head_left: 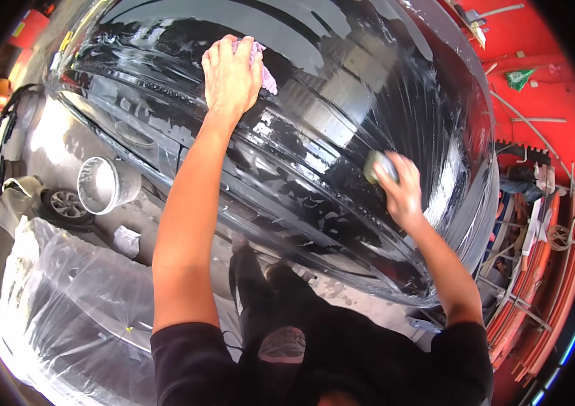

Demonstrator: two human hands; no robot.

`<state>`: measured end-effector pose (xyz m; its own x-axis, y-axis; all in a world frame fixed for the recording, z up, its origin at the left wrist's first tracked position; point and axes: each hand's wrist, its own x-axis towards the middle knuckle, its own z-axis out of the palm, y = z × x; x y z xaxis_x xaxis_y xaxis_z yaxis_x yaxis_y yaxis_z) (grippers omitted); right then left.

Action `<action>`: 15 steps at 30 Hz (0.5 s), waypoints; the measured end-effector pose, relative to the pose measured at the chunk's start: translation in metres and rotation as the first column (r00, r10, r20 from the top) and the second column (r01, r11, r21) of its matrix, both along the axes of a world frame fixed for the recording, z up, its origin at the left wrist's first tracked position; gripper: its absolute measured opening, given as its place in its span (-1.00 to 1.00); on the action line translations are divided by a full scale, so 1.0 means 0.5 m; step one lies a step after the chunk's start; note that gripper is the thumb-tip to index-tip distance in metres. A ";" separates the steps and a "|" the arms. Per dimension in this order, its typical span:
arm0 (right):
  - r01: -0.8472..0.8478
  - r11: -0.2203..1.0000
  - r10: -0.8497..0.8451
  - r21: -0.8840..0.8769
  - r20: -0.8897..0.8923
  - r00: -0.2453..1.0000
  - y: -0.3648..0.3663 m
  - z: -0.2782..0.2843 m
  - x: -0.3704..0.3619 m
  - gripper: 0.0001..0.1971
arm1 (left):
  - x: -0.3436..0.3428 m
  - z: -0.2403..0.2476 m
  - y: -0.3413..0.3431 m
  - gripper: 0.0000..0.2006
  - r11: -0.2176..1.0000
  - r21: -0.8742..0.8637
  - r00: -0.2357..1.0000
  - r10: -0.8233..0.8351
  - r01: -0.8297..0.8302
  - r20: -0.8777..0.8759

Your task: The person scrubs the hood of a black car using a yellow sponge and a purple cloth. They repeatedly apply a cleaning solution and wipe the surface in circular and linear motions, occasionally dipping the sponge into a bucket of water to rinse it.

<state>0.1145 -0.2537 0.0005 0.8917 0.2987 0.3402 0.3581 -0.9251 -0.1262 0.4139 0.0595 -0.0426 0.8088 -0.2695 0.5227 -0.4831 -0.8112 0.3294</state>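
Observation:
In front of me lies a wet, glossy black car panel, streaked with water and what looks like wrinkled plastic film. My left hand presses a crumpled pink cloth against its upper middle part, the arm stretched far forward. Closer to me and to the right, my right hand grips a small greenish-grey block, perhaps a sponge or sanding block. Fingers and thumb wrap its sides, and it sits on or just over the wet surface. Motion blurs the block a little.
A clear plastic bucket stands at my left. Beyond its lower side, clear plastic sheeting drapes another car, near a wheel. Along the right, a rack holds long orange-red bars before a red wall.

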 end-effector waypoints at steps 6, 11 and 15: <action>-0.050 0.997 0.057 -0.051 0.141 0.988 0.029 -0.014 0.326 -0.34 | 0.003 0.001 0.002 -0.57 1.000 -0.005 0.999 -0.023 0.023 0.024; 0.024 1.000 -0.027 0.013 0.281 0.959 0.024 -0.025 0.516 -0.44 | 0.005 0.009 -0.019 -0.57 0.996 -0.059 0.997 -0.071 0.071 -0.010; 0.070 0.997 -0.070 -0.010 0.010 0.997 -0.010 -0.034 0.069 -0.39 | -0.002 0.023 0.013 -0.47 0.999 -0.038 0.997 -0.006 0.003 -0.078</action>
<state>0.1491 -0.2587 -0.0168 0.9071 0.2391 0.3465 0.2934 -0.9493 -0.1131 0.4128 0.0659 -0.0314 0.8462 -0.2546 0.4681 -0.4586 -0.7954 0.3963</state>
